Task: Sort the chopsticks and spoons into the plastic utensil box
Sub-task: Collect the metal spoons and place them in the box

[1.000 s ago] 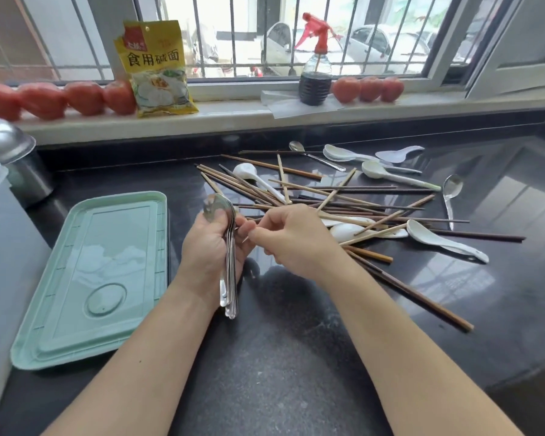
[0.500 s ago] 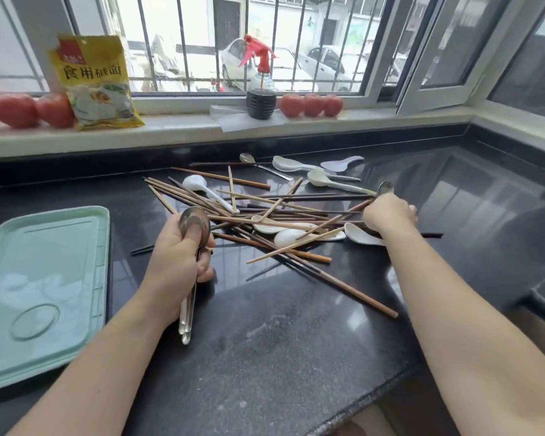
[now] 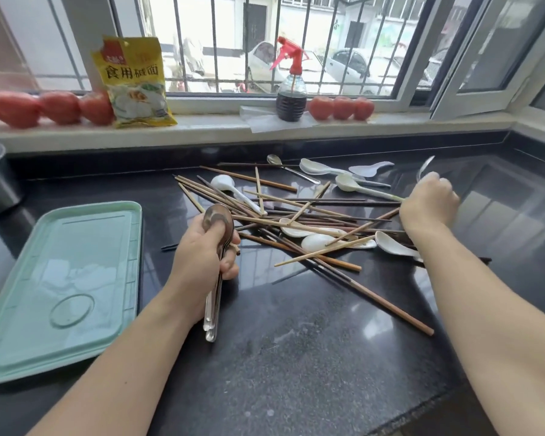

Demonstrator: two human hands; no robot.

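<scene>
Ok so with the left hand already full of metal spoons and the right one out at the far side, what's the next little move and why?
Probably bring the metal spoon pinched in the right hand across to the stacked bundle of metal spoons gripped by the left hand. It is lifted off the dark stone counter, and another metal spoon lies near the back of the pile.

The speckled black stone table (image 3: 296,357) is polished and glossy. The mint-green plastic lid (image 3: 60,278) looks smooth; the stacked steel spoons (image 3: 217,221) shine.
</scene>
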